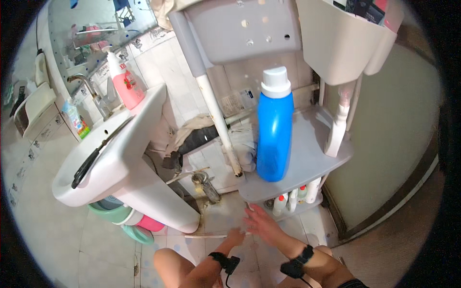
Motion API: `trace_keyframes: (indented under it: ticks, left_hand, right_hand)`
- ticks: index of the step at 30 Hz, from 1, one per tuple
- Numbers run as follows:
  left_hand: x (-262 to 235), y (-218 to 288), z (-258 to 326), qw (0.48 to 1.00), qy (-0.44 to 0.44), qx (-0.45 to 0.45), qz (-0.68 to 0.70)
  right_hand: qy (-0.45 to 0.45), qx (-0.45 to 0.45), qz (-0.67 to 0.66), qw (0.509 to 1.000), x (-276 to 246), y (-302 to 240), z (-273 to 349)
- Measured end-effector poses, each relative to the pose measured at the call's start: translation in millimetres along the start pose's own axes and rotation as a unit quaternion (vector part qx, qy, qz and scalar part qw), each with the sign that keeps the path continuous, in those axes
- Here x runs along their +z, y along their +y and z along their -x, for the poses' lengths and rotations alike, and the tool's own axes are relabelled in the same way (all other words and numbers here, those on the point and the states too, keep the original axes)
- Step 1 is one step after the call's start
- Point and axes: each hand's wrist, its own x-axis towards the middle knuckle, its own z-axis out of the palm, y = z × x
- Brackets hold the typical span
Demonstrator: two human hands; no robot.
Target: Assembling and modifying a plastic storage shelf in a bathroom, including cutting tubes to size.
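Low over the tiled floor, my left hand (235,236) is closed, its fingers small and partly blurred. A thin pale stick (204,236) runs sideways behind it; whether the hand grips it cannot be made out. Just to the right, my right hand (261,224) has its fingers apart, below the front edge of a grey plastic shelf (307,165). A large blue bottle (275,137) with a white cap stands upright on that shelf, above my right hand. No held thing shows clearly in either hand.
On the left is a white pedestal sink (125,161) with a black-handled tool (86,165) and a pink pump bottle (127,86). Basins (110,213) sit beneath it. A white spray bottle (336,129) stands on the shelf; small bottles (280,204) stand below. A drain pipe (205,186) rises ahead.
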Motion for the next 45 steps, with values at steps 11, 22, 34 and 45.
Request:
trace_keyframes:
  ticks: [11, 22, 34, 45]
  left_hand:
    - [-398.1, 115.2, -39.9, 0.809, 0.411, -0.041, 0.418]
    - [-493.5, 161.6, -103.7, 0.758, 0.343, 0.187, 0.522]
    - [-508.3, 161.0, -127.1, 0.751, 0.372, 0.167, 0.520]
    - [-510.8, 146.6, -122.6, 0.676, 0.171, 0.221, 0.681]
  right_hand:
    - [-0.140, -0.220, 0.119, 0.958, 64.2, -162.3, 59.3]
    - [-0.036, -0.322, -0.108, 0.940, 155.9, -291.1, 15.3]
    - [-0.134, -0.349, -0.109, 0.921, 152.6, -316.3, 1.1]
    - [-0.161, -0.350, -0.100, 0.918, 148.6, -316.7, 0.8]
